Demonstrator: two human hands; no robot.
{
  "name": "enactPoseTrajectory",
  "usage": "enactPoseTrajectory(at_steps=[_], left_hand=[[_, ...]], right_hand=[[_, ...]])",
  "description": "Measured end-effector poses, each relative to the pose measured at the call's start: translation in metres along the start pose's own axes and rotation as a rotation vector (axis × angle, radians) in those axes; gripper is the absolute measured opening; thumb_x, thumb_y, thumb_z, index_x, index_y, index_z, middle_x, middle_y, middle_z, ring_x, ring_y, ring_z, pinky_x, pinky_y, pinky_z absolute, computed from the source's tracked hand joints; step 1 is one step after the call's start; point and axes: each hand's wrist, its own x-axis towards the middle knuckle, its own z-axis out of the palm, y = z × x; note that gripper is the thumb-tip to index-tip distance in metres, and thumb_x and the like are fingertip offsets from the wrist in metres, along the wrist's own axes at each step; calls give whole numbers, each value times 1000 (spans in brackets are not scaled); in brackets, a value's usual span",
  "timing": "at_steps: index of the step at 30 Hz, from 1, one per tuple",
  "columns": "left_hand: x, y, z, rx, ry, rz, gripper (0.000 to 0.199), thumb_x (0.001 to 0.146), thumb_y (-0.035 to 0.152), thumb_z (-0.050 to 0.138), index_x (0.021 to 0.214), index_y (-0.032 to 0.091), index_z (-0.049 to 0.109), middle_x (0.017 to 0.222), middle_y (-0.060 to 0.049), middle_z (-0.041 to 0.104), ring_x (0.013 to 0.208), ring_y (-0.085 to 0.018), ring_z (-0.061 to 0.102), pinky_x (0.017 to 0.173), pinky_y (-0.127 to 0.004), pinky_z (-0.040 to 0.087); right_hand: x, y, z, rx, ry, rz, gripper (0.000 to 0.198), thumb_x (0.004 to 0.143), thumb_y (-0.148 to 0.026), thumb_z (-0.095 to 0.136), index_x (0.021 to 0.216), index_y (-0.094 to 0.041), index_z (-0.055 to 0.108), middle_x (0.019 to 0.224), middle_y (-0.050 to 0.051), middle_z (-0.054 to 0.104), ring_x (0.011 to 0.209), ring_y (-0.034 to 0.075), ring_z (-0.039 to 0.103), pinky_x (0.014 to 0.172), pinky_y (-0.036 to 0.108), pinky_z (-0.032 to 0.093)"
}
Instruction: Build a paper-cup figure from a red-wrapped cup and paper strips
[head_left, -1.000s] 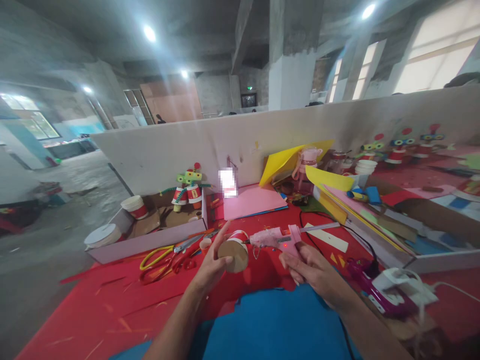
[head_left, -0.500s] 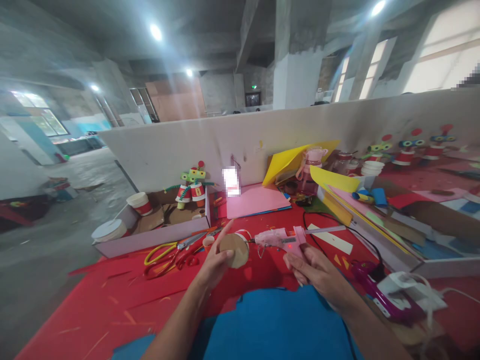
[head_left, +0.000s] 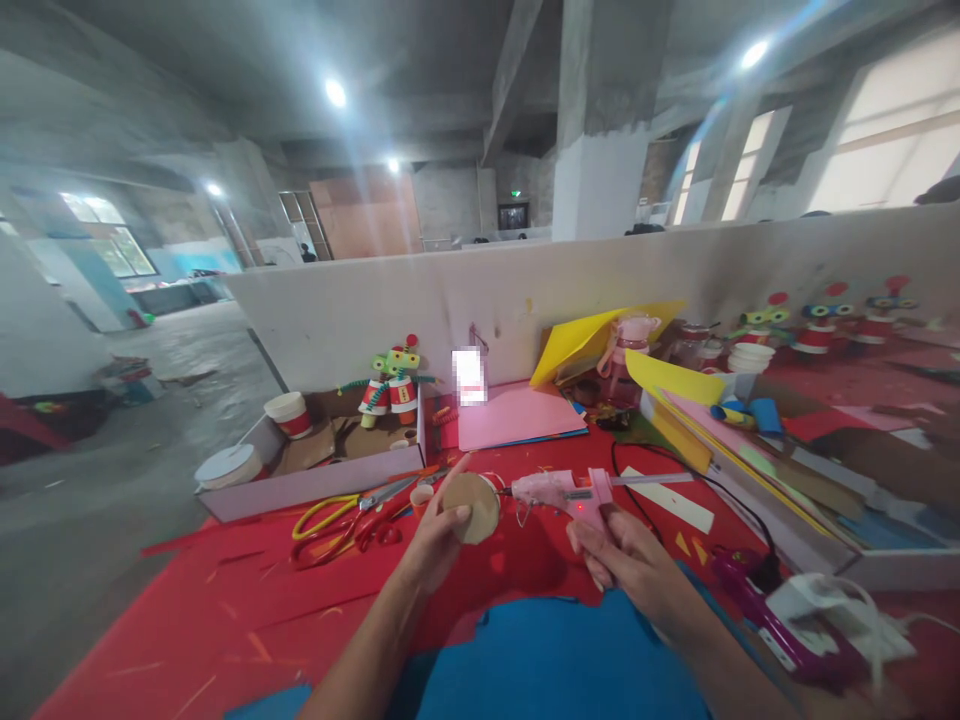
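Note:
My left hand [head_left: 437, 540] is closed around a round cardboard disc [head_left: 475, 510], its thumb on the face and its index finger stretched out along the far side. Behind the disc shows the edge of a red-and-white paper cup [head_left: 493, 482]; whether the two are joined I cannot tell. In my right hand [head_left: 626, 550] is a pink hot glue gun [head_left: 559, 490], gripped by the handle, with a small red light lit. A clear glue stick [head_left: 652, 480] juts from its back. The nozzle points left and meets or nearly meets the cup's edge.
Yellow-handled scissors [head_left: 326, 515] and red-handled scissors lie left of my hands, near a small paper cup [head_left: 421, 499]. A shallow box [head_left: 315, 482] holds robot figures [head_left: 403, 390] and cups. Pink sheets [head_left: 517, 415] lie ahead. A purple tool [head_left: 787, 625] and a black cord are at right.
The view has shifted a little, so the surroundings sit lower and farther right. Both hands keep their holds, and the nozzle stays at the cup's edge.

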Motion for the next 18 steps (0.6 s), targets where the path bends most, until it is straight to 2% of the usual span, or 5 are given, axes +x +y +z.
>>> enactPoseTrajectory(at_steps=[5, 9, 15, 18], left_hand=[[0, -5, -1, -53, 6, -7, 68, 70, 21, 74, 134, 24, 51, 108, -6, 69, 93, -21, 66, 76, -26, 52], [2, -8, -2, -108, 42, -4, 42, 69, 22, 76, 109, 17, 64, 89, -4, 71, 79, -18, 67, 74, -27, 54], [4, -6, 5, -181, 95, -16, 27, 70, 17, 72, 97, 14, 66, 91, -5, 73, 81, -19, 68, 81, -31, 56], [5, -5, 7, -225, 144, -33, 18, 75, 14, 66, 93, 14, 66, 83, -4, 73, 76, -18, 69, 86, -37, 56]], right_hand=[[-1, 0, 1, -2, 9, 15, 44, 84, -61, 54, 78, -17, 52, 54, -6, 41, 47, 8, 37, 47, 22, 30], [-2, 0, 3, -6, 22, 24, 47, 82, -64, 55, 76, -17, 52, 52, -6, 42, 46, 8, 38, 47, 22, 29], [-2, 2, 6, 19, 90, 20, 47, 81, -64, 57, 76, -17, 52, 53, -6, 42, 47, 8, 40, 48, 22, 33], [-1, 0, 9, 19, 110, 20, 48, 79, -65, 57, 75, -17, 53, 52, -6, 41, 46, 9, 39, 47, 23, 32]])
